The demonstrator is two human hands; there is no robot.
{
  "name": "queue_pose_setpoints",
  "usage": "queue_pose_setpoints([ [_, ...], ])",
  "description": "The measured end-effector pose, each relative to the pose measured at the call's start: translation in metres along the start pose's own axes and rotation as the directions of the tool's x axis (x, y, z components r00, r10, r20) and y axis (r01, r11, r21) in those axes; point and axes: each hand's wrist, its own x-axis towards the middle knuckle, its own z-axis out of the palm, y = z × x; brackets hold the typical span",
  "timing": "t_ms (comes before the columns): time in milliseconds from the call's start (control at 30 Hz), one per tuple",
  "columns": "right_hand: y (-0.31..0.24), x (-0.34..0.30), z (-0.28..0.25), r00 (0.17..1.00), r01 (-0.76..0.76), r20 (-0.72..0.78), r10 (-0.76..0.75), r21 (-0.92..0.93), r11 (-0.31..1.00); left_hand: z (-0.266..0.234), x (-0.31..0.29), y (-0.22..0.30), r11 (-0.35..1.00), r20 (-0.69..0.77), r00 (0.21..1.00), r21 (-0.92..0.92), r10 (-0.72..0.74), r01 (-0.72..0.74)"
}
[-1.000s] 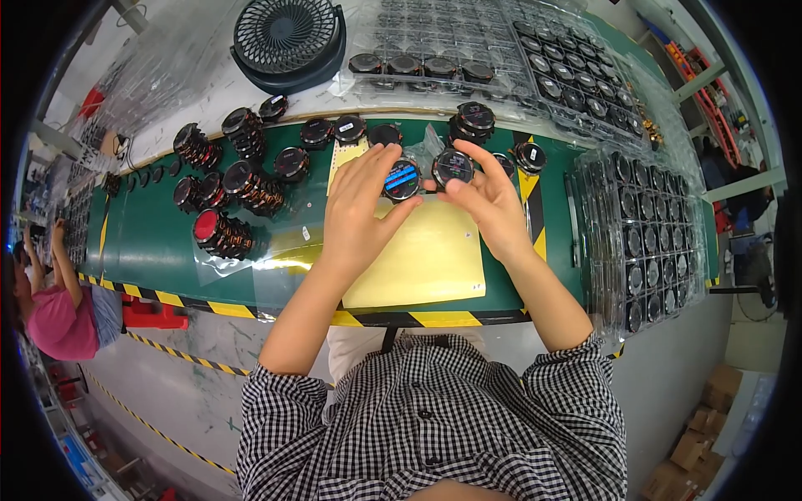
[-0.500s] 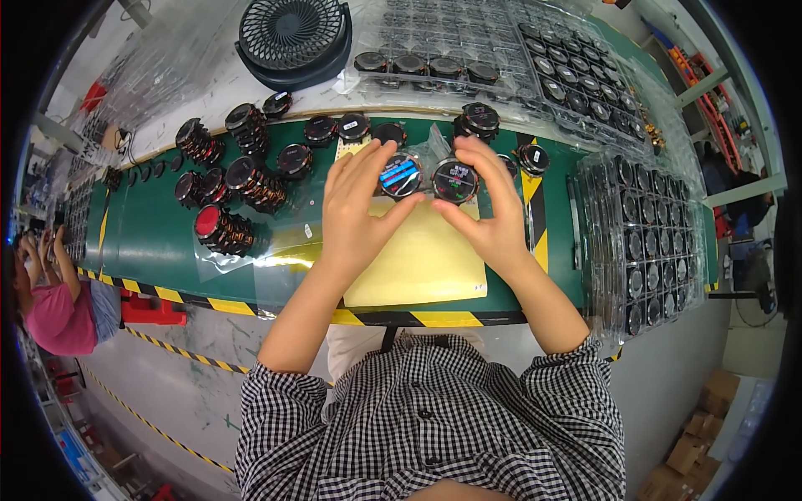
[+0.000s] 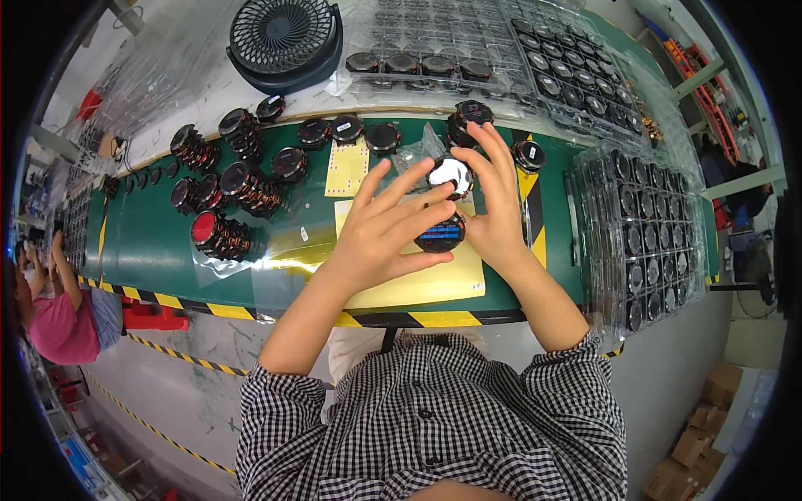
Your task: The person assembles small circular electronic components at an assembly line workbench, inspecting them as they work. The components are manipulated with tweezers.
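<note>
Two lit round watch modules are between my hands, one just beyond the other, over a yellow sheet [image 3: 418, 280]. My left hand [image 3: 380, 234] is closed on the nearer watch module [image 3: 440, 237], whose screen shows blue bars, with the thumb along its near edge. One finger of that hand reaches over to the farther watch module [image 3: 449, 173], touching or just above its white screen. My right hand [image 3: 497, 200] grips this white-lit module from the right, fingers curled round its far edge. Its thumb lies beside the nearer module.
Stacked watch modules [image 3: 251, 190] stand left on the green mat [image 3: 150, 242]; more line its back edge. Right are stacked clear trays [image 3: 639, 242] filled with modules. A black fan [image 3: 286, 42] and further trays [image 3: 576, 71] are behind. Another person [image 3: 67, 321] sits far left.
The two modules were side by side; now one is nearer and one farther. My left hand has come right and nearer, one finger extended over the farther module. A white screen now shows.
</note>
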Motion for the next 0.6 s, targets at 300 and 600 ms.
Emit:
queue_pose_setpoints([
  [300,0.001,0.001,-0.001,1.000,0.021,-0.006,-0.021,-0.014,1.000,-0.001,0.001,-0.001,1.000,-0.055,0.998,0.023,0.017,-0.015],
  [600,-0.005,0.002,-0.009,0.956,0.289,0.015,-0.293,0.126,0.949,-0.006,-0.001,-0.015,0.949,-0.199,0.956,0.184,-0.217,0.254],
])
